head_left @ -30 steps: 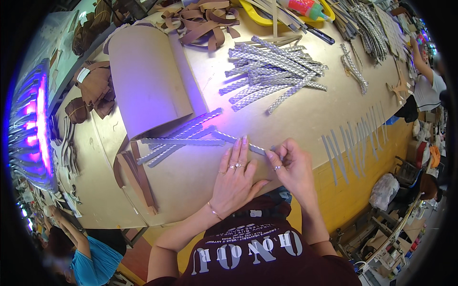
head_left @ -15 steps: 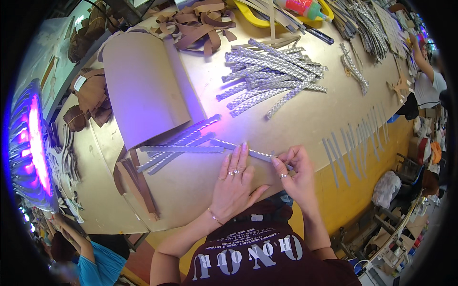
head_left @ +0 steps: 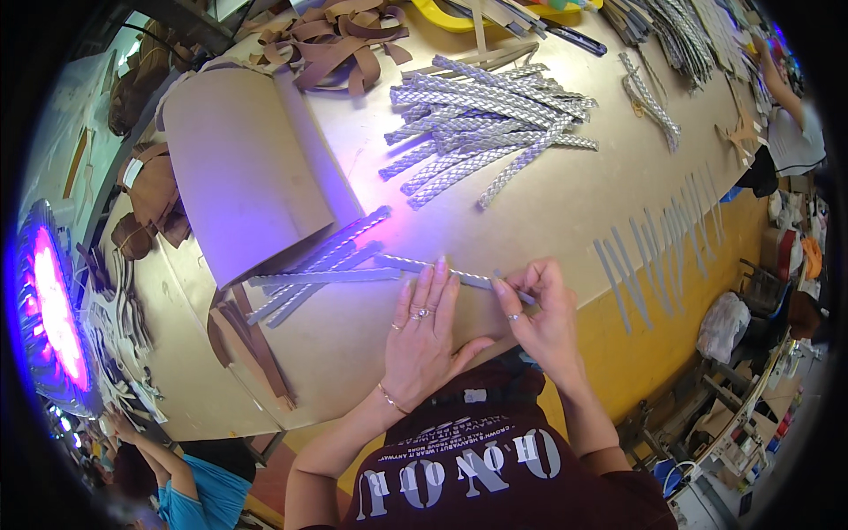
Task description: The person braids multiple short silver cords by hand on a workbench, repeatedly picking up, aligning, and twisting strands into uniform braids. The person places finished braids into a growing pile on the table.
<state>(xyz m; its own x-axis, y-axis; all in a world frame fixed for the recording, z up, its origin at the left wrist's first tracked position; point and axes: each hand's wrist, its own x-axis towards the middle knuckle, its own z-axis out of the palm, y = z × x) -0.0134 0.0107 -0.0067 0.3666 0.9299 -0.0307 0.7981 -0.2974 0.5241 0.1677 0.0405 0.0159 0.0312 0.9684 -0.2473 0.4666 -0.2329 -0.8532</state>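
A narrow grey strip (head_left: 402, 262) with a light twisted cord along it lies near the front edge of the table. My left hand (head_left: 420, 331) is open and flat, with its fingertips pressing on the middle of this strip. At the strip's right end, my right hand (head_left: 541, 305) is closed, thumb and fingers pinching it; the fingers hide the very end. Several similar corded grey strips (head_left: 331, 276) lie crossed in a loose pile just left of my left hand. Beyond my hands is a heap of silvery braided straps (head_left: 495, 128).
A curved brown sheet (head_left: 243, 168) stands at the left, near a glowing lamp (head_left: 57, 309). Brown strips (head_left: 340, 40) and a yellow tray (head_left: 442, 16) are at the back. Thin grey strips (head_left: 654, 256) lie spaced along the right edge. Other people work at both sides.
The whole view has shifted a little, so the table's things sit further left and up. My hands keep nearly the same hold on the strip.
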